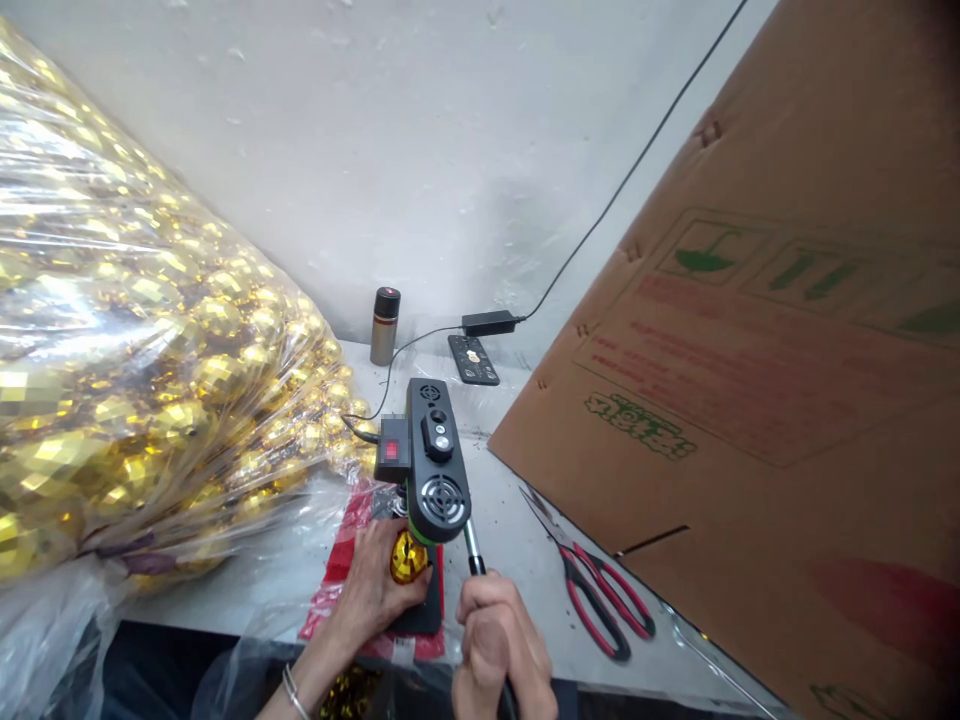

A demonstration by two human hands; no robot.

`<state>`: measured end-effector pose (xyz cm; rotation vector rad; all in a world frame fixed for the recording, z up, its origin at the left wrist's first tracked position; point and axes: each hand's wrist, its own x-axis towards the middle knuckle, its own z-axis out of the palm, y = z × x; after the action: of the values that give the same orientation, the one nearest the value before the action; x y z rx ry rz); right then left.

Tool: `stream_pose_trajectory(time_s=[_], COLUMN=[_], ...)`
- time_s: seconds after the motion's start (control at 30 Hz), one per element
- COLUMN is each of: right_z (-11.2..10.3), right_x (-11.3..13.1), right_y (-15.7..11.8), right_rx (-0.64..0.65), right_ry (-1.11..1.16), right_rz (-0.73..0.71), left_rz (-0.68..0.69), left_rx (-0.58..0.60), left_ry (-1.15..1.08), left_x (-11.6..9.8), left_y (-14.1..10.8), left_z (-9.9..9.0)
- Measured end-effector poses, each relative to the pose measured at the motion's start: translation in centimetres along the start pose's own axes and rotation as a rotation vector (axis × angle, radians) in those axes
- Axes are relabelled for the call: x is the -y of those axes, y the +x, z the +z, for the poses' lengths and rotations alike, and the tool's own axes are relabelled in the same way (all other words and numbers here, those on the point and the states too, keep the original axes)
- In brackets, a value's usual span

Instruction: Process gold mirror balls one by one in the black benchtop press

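Observation:
A black bench machine [437, 455] with round vents, two buttons and a red-lit side box stands on the table. Under its front end my left hand [379, 580] grips a shiny gold faceted ball [408, 557] between thumb and fingers. Whether the ball touches the machine's working part cannot be made out, as the housing covers it. My right hand [499, 640] is wrapped around the lever handle [475, 560], which slopes down from the machine's right side. Beneath the left hand lie a black base [427, 610] and red plastic [341, 570].
Left stands a big clear bag of gold balls [172, 380]. Red-and-black scissors [596, 590] lie right, beside a large cardboard box [750, 400]. Behind are a bottle [385, 328], a phone [473, 360] and a power adapter [489, 323] with its cable.

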<state>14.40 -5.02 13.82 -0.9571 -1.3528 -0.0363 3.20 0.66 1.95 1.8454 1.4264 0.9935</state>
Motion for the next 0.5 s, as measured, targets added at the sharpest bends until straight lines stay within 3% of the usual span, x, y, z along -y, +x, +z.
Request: stream_pose_trajectory(time_s=[0.17, 0.5], right_z=[1.2, 2.0], right_x=[-0.6, -1.9], right_y=[-1.2, -2.4], right_rx=[-0.158, -0.251], right_ry=[-0.058, 0.066], right_rz=[0.009, -0.015], left_rz=[0.027, 0.048], left_rx=[-0.034, -0.053], left_ry=[0.036, 0.115], left_x=[0.4, 0.8], left_y=[-0.1, -0.5], left_z=[0.5, 1.1])
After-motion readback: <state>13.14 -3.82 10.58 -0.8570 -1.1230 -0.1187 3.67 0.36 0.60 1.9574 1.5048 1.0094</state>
